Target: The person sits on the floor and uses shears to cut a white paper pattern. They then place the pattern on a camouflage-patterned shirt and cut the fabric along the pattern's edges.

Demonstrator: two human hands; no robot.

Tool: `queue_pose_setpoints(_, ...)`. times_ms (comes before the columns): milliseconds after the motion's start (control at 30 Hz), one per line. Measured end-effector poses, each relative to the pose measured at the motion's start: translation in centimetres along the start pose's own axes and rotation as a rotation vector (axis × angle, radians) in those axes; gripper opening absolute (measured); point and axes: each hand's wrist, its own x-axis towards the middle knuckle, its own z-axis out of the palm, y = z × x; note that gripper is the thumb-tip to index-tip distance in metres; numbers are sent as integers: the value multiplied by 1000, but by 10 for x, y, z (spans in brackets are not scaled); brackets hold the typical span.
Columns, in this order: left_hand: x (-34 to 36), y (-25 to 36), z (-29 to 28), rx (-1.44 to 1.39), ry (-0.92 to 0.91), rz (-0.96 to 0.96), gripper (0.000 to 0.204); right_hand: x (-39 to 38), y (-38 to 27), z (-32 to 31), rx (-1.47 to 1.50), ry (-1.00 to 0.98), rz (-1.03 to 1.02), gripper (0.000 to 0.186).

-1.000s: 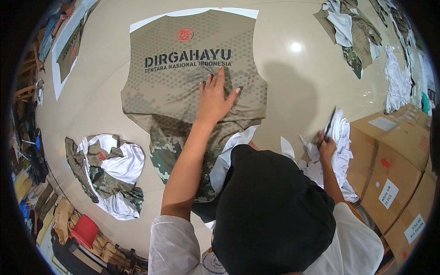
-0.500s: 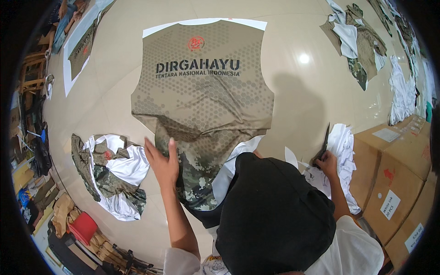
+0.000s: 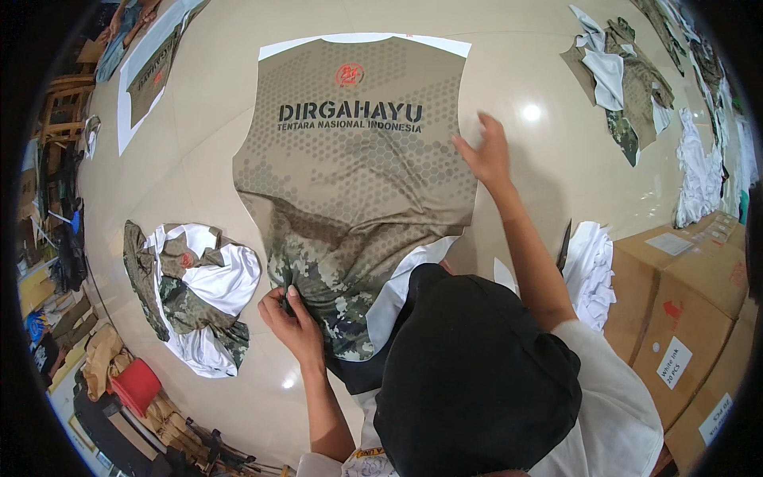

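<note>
A brown and green camouflage shirt panel [image 3: 350,175], with dark lettering and a red emblem, is spread on the floor with its far end flat. Its lower part is rumpled, and the white underside shows at the lower right. My left hand [image 3: 296,322] pinches the panel's lower left edge, bunching the cloth between thumb and fingers. Beside the right edge, my right hand [image 3: 486,155] is open and empty, thumb and fingers apart. Dark scissors [image 3: 565,248] lie at the right against white cloth scraps [image 3: 588,274], partly hidden by my right arm.
A black cap [image 3: 477,374] hides the panel's near end. Cut camouflage and white pieces [image 3: 195,298] lie at the left, with more cloth [image 3: 624,79] at the far right. Cardboard boxes [image 3: 675,310] stand at the right. Another printed panel [image 3: 147,87] lies far left.
My right hand has let go of the scissors and moved up and left to the panel's right edge. My left hand has moved down and closed on the cloth.
</note>
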Motion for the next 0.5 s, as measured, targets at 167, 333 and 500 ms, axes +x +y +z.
queue_pose_setpoints(167, 9, 2, -7, -267, 101, -69, 22, 86, -34, 61, -163, 0, 134, 68)
queue_pose_setpoints(333, 54, 1, -28, -357, 136, -38, 19, 130, -16, 51, -76, -120, 254, 41)
queue_pose_setpoints(500, 126, 11, -29, -63, 186, 300, 16, 107, 68, -16, -240, 198, 164, 34)
